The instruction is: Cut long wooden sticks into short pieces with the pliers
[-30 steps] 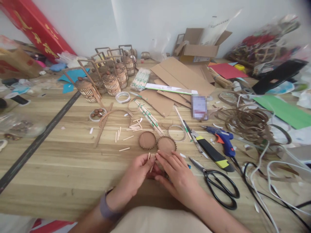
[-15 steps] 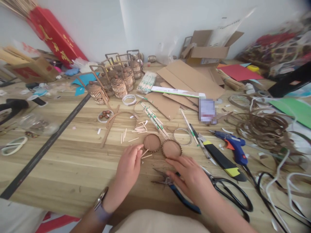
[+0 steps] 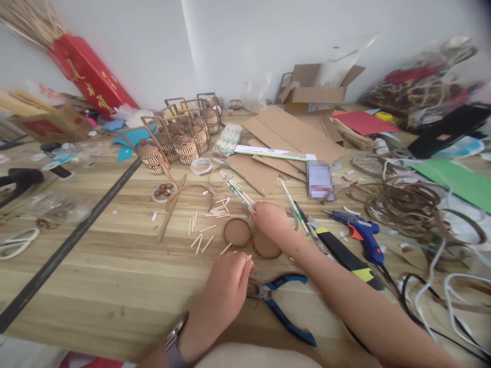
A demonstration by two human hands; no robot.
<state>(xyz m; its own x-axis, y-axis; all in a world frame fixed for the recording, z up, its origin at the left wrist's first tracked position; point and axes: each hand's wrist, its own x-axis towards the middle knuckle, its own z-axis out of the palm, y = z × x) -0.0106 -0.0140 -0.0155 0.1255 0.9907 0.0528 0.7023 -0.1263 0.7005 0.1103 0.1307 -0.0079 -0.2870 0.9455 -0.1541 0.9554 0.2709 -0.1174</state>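
Left of the round tray [image 3: 237,232] lie short sticks [image 3: 207,244]; before it, the left hand [image 3: 230,281] has its grip pinching one stick [image 3: 249,257]; behind, wrapped sticks [image 3: 237,191]; rightward, the right hand [image 3: 273,221] meets their ends, grip unclear.

bare left hand [image 3: 228,286] and bare right hand [image 3: 271,220], the right set farther forward.
left: back upward, fingers curled inward, thumb and forefinger close together, left wrist [image 3: 194,335] nearer the body. right: back upward, fingers bent, tips partly hidden; bare right forearm [image 3: 345,286] outstretched, slanting forward and inward.
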